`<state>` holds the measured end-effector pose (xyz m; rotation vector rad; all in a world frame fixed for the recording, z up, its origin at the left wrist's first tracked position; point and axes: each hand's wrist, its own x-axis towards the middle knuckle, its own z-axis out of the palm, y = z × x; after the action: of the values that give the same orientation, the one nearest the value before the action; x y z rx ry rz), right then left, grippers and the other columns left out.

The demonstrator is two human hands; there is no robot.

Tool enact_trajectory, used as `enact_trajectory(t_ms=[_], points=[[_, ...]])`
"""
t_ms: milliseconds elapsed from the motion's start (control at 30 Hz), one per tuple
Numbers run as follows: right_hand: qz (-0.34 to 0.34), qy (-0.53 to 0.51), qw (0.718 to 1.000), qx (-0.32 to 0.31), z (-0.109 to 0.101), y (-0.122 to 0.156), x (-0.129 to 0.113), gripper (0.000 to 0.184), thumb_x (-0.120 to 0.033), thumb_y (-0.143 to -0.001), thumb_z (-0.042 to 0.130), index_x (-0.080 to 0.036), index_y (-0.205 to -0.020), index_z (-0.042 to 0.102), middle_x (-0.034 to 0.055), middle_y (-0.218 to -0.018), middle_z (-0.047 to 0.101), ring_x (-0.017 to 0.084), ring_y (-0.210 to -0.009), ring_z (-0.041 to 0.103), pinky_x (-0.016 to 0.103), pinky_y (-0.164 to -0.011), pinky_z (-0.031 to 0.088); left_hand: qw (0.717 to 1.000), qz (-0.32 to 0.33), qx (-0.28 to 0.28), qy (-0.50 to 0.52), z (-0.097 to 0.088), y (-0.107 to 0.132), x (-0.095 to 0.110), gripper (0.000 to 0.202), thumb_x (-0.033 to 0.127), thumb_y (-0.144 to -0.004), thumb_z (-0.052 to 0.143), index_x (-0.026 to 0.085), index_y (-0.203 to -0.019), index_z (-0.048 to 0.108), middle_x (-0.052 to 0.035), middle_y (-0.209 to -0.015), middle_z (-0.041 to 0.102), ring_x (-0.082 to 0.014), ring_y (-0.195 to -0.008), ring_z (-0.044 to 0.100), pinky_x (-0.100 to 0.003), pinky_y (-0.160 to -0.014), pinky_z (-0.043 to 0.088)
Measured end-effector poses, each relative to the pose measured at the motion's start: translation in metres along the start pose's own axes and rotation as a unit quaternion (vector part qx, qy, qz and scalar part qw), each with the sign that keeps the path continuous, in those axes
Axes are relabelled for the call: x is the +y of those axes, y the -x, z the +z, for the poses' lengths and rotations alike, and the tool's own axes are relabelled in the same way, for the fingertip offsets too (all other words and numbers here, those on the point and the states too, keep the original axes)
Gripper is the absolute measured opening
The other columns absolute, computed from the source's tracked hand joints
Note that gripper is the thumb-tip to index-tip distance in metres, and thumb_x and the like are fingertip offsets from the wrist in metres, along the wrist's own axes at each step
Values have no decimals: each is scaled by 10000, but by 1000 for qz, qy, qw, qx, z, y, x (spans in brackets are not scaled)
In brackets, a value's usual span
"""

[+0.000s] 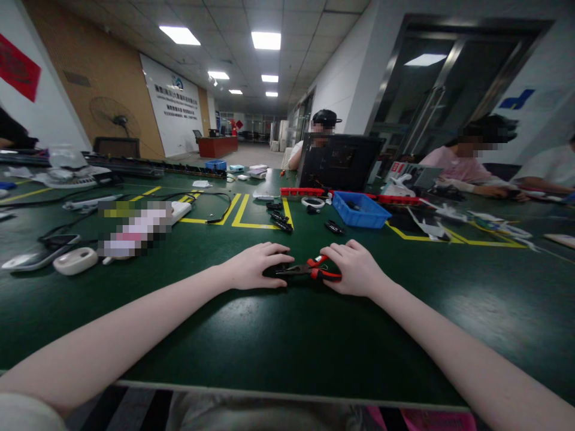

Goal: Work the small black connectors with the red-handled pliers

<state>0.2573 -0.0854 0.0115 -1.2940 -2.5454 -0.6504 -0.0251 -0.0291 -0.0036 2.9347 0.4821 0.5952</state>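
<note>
Pliers meet a half-hidden black piece between 2 hands

The left hand (259, 266) and the right hand (354, 269) are apart, low over the green table (287, 341). The right is closed around the red-and-black handles of the pliers (299, 270), its fingers covering the handle ends. The pliers lie between the hands, nose pointing at the left hand. The left hand's fingers and thumb are closed on a black piece (271, 271); they cover so much of it that its full shape cannot be made out. Whether the jaws grip the piece or only lie against it, I cannot tell.

Beyond the hands, a small black cluster (281, 222) lies near yellow tape, too small to sort into separate parts, and another black part (335, 227) sits just before the blue bin (362, 216). The bin's dark contents are unclear. To the left, blocky blurring covers most of a long pale object (181, 211).

A big black panel (339, 161) partly hides a person across the table; at the far right, another person is cut off by the edge. Both forearms run out of view below.
</note>
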Motion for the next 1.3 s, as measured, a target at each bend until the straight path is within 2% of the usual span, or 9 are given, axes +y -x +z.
enact_trajectory(t_ms=[200,767,1300], points=[[-3,7,1000,0,0,0,0,436,-430,-736,627,-128,-1050,607,114,-972,681,233,-813,618,361,-761,335,1000,2,-1,-16,1,0,2,554,382,-847,656,212,-1352,507,-131,-1434,452,-294,-1241,501,-449,-1060,418],[-7,4,1000,0,0,1,1,454,-432,-734,639,-123,-1065,611,116,-992,687,230,-819,618,363,-775,337,1000,-3,-20,-23,-1,-1,0,510,474,-897,590,219,-1332,514,-117,-1393,503,-278,-1194,545,-421,-989,455],[-3,4,1000,-10,-2,-1,0,444,-419,-731,642,-127,-1063,610,118,-988,687,228,-811,620,359,-772,345,999,-6,-21,-25,-3,-1,4,529,449,-871,619,209,-1332,520,-128,-1409,486,-289,-1203,538,-444,-1017,444]])
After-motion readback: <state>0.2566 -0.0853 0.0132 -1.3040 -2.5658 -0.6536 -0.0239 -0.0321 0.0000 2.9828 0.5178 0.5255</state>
